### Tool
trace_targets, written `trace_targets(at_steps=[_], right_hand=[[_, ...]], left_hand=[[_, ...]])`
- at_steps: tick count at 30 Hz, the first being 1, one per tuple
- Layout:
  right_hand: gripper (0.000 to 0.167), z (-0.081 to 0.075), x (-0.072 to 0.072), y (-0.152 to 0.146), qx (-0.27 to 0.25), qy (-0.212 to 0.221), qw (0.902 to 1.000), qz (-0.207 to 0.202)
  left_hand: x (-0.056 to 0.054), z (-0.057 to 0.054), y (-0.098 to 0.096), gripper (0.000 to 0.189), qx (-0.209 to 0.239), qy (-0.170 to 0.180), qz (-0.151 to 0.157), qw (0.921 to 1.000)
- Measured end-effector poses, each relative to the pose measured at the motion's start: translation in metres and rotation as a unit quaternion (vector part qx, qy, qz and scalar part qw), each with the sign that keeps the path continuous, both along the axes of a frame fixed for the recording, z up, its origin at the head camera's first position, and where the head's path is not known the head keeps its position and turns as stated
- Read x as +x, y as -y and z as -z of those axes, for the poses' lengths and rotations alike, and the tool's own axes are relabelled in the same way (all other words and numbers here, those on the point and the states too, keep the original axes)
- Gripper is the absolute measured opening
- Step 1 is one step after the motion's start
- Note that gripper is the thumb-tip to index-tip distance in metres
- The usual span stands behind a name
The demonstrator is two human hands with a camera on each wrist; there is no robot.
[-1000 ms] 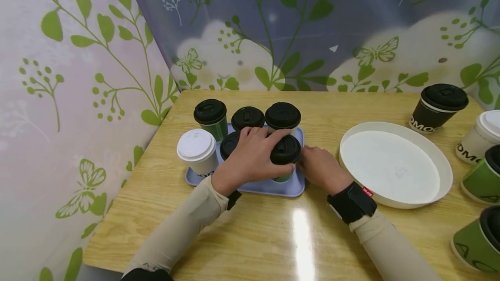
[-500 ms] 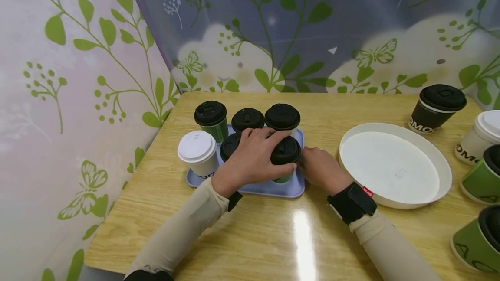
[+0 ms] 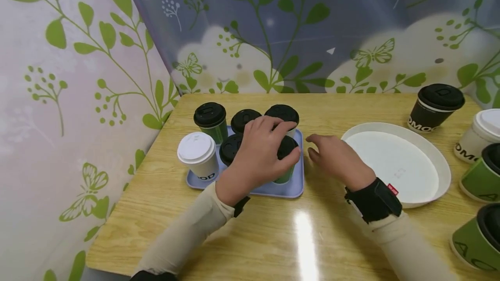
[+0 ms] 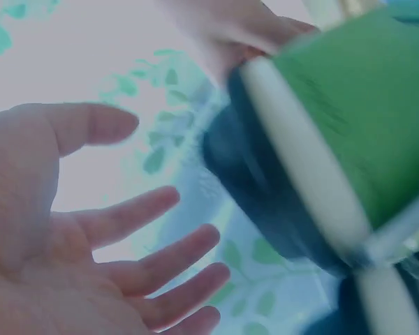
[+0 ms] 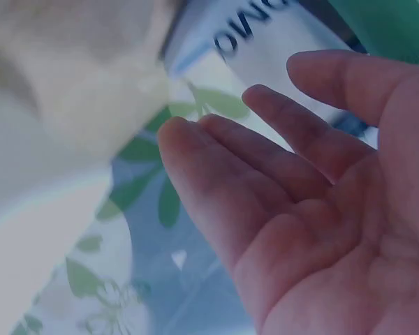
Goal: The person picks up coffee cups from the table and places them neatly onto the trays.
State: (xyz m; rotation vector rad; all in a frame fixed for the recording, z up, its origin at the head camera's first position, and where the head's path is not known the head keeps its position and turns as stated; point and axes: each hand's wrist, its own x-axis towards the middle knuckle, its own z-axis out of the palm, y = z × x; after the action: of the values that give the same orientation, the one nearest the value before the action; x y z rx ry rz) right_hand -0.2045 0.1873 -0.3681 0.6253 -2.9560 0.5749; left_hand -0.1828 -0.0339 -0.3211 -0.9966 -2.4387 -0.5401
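Note:
A lilac tray (image 3: 275, 190) carries several lidded paper coffee cups in two rows. Over the front right one, a green cup (image 3: 285, 176) with a black lid, hovers my left hand (image 3: 258, 155). Its fingers are spread, and the left wrist view shows a gap between them and the green cup's lid (image 4: 265, 174). Just right of the tray my right hand (image 3: 337, 159) is in the air, fingers loosely bent and holding nothing. A white-lidded cup (image 3: 197, 155) stands at the tray's front left, a green cup (image 3: 211, 120) behind it. My left hand partly hides the middle cups.
A round white tray (image 3: 394, 164) lies to the right, partly behind my right wrist. Beyond it stand a black cup (image 3: 435, 107), a white cup (image 3: 478, 135) and green cups (image 3: 474, 240) along the table's right side. Patterned walls border the table's back and left.
My right hand has drawn away from the front right green cup, toward the right. My left hand has risen off that cup's lid, its fingers now loose.

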Motion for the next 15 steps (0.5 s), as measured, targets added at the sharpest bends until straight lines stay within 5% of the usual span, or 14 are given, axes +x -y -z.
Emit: trace_targets(at_steps=[7, 11, 15], right_hand=[[0.036, -0.034, 0.023, -0.043, 0.004, -0.005, 0.9995, 0.032], [0.036, -0.049, 0.036, -0.069, -0.001, -0.028, 0.998, 0.056], [0.037, -0.061, 0.052, -0.091, 0.005, -0.044, 0.9957, 0.081]], left_hand=[[0.011, -0.003, -0.04, 0.03, 0.018, -0.111, 0.011, 0.9936], [0.016, 0.008, -0.067, 0.028, -0.011, -0.133, 0.022, 0.9908], [0.019, 0.022, -0.095, 0.028, -0.085, -0.107, 0.005, 0.9906]])
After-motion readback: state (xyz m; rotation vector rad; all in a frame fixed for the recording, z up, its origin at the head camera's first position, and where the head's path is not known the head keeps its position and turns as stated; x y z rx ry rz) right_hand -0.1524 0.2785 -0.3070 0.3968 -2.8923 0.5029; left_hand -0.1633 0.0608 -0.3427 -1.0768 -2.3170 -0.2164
